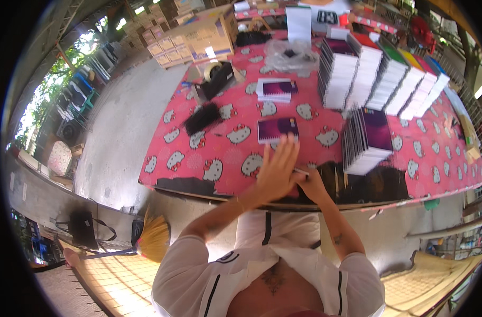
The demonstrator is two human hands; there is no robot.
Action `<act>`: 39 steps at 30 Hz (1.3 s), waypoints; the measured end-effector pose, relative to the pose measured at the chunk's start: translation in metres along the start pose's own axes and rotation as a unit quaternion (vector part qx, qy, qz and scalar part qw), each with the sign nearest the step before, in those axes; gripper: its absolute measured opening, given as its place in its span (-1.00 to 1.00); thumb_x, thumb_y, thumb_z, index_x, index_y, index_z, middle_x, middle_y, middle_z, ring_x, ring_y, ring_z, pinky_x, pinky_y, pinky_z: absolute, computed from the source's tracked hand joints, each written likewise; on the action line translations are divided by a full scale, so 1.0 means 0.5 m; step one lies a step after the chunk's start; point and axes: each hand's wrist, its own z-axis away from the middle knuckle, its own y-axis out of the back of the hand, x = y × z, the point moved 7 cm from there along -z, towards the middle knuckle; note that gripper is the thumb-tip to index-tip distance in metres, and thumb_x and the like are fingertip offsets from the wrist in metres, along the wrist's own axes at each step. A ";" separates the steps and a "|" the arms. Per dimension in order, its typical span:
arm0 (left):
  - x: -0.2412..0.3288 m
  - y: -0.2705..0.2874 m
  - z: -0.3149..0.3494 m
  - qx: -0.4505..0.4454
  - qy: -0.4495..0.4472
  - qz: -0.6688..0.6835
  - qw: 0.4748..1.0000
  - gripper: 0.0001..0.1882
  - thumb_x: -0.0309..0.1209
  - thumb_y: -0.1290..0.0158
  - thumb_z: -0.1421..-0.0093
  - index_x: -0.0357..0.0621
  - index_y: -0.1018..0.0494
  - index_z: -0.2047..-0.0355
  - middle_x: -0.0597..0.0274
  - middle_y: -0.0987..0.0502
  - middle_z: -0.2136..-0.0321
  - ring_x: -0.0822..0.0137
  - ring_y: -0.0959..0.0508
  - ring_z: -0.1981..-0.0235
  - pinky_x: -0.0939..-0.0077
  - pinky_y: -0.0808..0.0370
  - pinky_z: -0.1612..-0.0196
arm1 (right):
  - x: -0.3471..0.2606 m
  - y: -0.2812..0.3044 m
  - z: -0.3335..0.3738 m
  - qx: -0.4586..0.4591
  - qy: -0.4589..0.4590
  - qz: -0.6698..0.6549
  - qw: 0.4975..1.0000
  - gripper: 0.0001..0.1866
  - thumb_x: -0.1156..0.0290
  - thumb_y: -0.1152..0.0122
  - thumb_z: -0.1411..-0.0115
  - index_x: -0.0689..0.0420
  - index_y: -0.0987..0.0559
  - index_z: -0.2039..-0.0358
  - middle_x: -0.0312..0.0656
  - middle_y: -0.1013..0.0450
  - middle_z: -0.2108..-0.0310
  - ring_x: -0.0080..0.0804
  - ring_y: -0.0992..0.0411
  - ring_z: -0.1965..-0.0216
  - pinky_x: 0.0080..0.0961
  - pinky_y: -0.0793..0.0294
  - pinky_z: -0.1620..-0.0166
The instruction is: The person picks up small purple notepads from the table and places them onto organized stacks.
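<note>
A small spiral notebook [277,130] with a dark purple cover lies on the pink table in front of me. My left hand [279,168] is open, its fingers stretched out and fingertips at the notebook's near edge. Close beside it, near the table's front edge, my right hand [312,186] is closed around a thin pale object [301,171], too small to identify. Farther back lies another purple notebook [279,89] on some white sheets or pads. To the right of my hands stands a tall stack of purple notebooks [376,129].
Several tall notebook stacks [357,74] with differently coloured covers fill the far right. A black brush [202,119] and a black box-shaped holder with tape [215,79] lie on the left. Behind are a clear plastic bag [291,57] and cardboard boxes [206,34]. A broom [152,238] is at lower left.
</note>
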 end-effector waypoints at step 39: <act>-0.021 -0.007 0.017 0.043 -0.044 0.142 0.988 -0.86 -0.32 -0.17 -0.23 -0.01 -0.53 0.22 0.36 -0.60 0.28 0.23 -0.58 0.17 -0.16 0.04 -0.37 | -0.102 0.096 0.003 -0.046 0.090 0.076 0.992 -0.88 0.54 -0.33 -0.15 0.29 -0.63 0.30 -0.12 -0.61 0.37 -0.48 -0.60 0.33 -0.53 -0.58 0.25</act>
